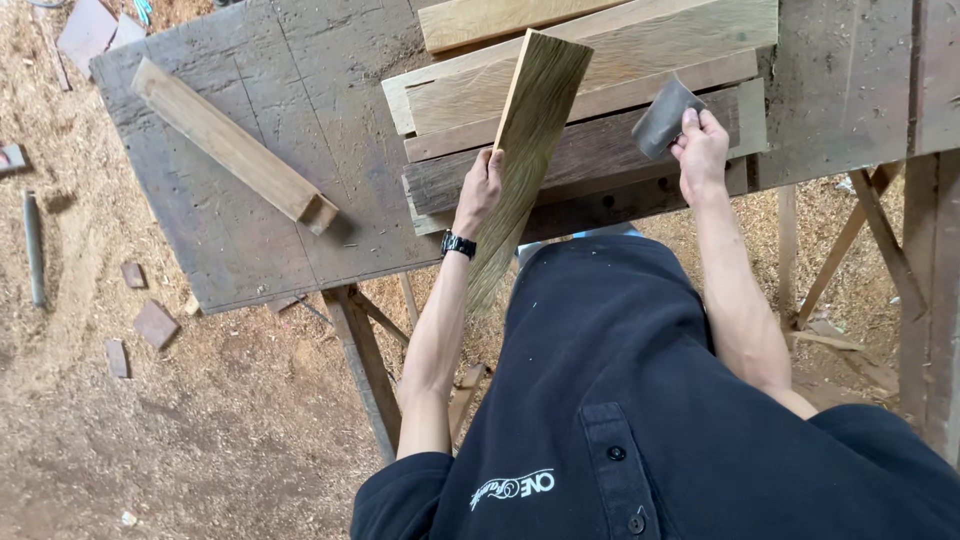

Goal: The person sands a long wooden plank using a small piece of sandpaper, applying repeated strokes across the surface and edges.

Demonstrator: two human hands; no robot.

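Note:
My left hand grips the edge of a long thin wooden board, holding it tilted up off the workbench, its lower end down by my waist. My right hand holds a folded grey piece of sandpaper above a stack of planks lying on the worn wooden workbench. A black watch sits on my left wrist. I wear a dark polo shirt.
A thick wooden block lies diagonally on the bench's left side. Sawdust covers the floor, with small wood offcuts and a grey pipe at the left. Wooden bench legs and braces stand at the right.

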